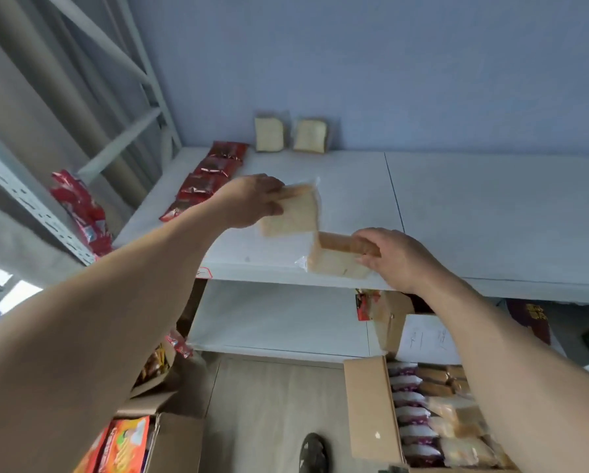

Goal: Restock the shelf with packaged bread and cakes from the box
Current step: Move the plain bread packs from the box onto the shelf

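Mid-frame: left hand gripping square, soft bread pack in clear film; right hand gripping second bread pack above smooth white shelf.

You're looking at a white shelf against a pale blue wall. On the shelf's left side runs a row of glossy red packets. At its back stand two cream bread packs in clear wrap. Below the shelf's right end, a brown cardboard box holds white-and-purple packets beside tan bread packs.
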